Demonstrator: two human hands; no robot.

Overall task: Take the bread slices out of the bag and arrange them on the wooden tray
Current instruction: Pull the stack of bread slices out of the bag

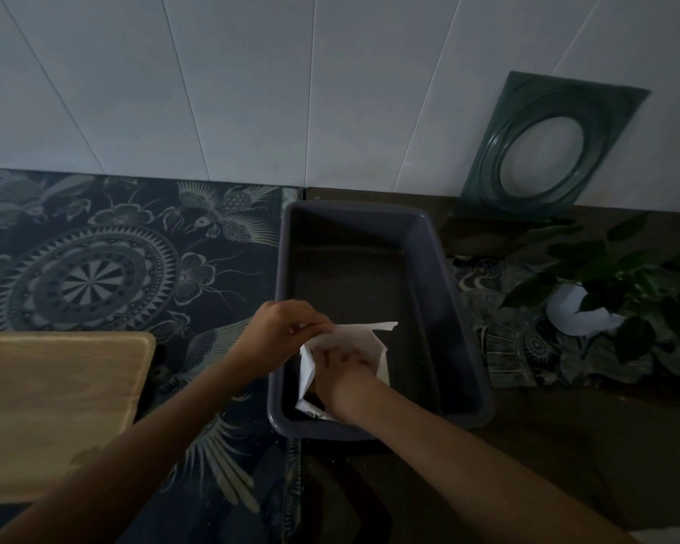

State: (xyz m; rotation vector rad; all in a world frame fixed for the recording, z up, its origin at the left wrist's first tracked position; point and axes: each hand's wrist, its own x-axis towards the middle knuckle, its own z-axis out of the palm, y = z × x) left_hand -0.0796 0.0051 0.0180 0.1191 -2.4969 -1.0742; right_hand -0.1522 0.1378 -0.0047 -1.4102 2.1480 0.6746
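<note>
A white paper bag [364,337] stands in the near end of a dark grey plastic tub [454,304]. My left hand [281,327] pinches the bag's upper left rim and holds it apart. My right hand [340,371] is pushed down into the bag's mouth, its fingers hidden inside. No bread slices show; the bag and my hand cover them. The light wooden tray [56,402] lies bare at the left, well apart from the tub.
A dark patterned mat [114,261] covers the counter under the tray and beside the tub. A green plastic frame with an oval hole [542,151] leans on the white wall at the back right. A leafy plant in a white pot [589,308] stands right of the tub.
</note>
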